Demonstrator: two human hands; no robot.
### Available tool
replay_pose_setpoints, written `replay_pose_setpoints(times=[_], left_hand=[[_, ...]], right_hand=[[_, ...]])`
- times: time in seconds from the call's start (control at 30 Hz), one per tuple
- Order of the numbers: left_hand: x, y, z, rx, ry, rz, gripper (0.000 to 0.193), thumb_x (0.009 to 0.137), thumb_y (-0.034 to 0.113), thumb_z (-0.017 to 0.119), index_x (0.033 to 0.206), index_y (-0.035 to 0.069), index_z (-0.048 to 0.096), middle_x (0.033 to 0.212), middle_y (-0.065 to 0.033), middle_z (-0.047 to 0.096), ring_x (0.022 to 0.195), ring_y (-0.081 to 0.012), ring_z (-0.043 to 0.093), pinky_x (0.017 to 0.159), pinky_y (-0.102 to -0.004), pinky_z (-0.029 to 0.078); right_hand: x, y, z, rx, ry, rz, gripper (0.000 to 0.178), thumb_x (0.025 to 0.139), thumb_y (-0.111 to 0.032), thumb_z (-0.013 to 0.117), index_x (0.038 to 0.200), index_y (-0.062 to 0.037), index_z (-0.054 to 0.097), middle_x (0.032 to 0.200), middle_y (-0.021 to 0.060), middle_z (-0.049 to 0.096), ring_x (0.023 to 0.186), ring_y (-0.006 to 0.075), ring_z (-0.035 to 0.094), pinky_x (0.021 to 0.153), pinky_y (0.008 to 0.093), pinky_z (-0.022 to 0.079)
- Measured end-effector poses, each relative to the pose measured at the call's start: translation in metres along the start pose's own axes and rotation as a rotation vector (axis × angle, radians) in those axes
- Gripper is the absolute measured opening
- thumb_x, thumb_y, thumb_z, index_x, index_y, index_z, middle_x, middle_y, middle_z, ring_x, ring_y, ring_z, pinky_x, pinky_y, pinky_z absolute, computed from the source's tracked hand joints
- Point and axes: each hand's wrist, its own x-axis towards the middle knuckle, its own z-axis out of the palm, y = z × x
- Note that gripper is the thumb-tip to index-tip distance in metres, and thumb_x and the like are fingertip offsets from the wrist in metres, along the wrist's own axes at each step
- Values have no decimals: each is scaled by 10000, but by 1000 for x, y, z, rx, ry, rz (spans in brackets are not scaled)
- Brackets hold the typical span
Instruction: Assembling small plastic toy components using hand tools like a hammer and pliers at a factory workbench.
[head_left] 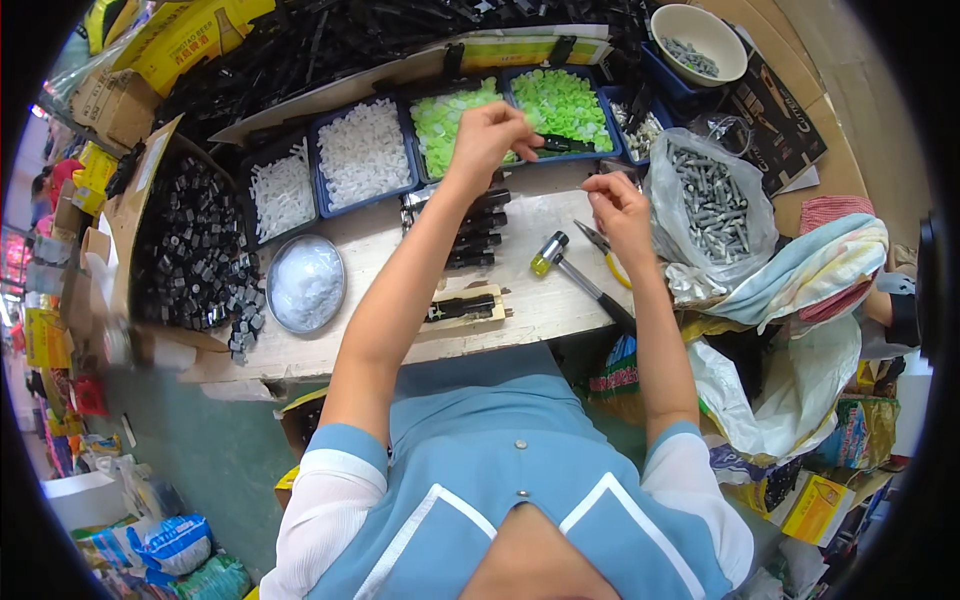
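The left hand (490, 140) has its thumb and fingertips drawn close together on a slim black plastic part (566, 144), which points rightward from the fingertips, beyond the mallet (603, 298) and over the edge of the green plastic pieces (560, 100). The right hand (622, 212), beyond and right of the mallet's head, has curled fingers; whether they pinch anything small, I cannot tell.

The work looks partway along: a row of black plastic parts (478, 225) lies left of the mallet, and a wooden jig (485, 308) with black pieces in it sits to its lower left. Whether those in the row are finished is unclear. Plenty of loose stock seems left: white plastic pieces (362, 145) beyond and left of the mallet, grey metal fittings (710, 205) bagged to its right. Yellow-handled pliers (600, 242) lie just beside the mallet.
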Motion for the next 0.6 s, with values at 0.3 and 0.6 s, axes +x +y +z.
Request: replay_pose_setpoints(times=[0.3,0.6], left_hand=[[-125,-2,-36,-393,-13,-70,147,716,-36,641,840,-32,561,809,-136,603,654,-197,624,559,-316,543],[-180,-22,-66,-642,-33,-87,110,782,-23,605,889,-5,625,904,-136,582,737,-216,634,623,-306,563]], right_hand=[[-26,-54,37,372,-391,31,110,775,34,541,858,25,612,865,24,527,714,86,492,623,199,406],[-42,-60,78,302,-572,-128,90,769,48,549,834,17,603,819,32,530,737,96,505,631,202,397]])
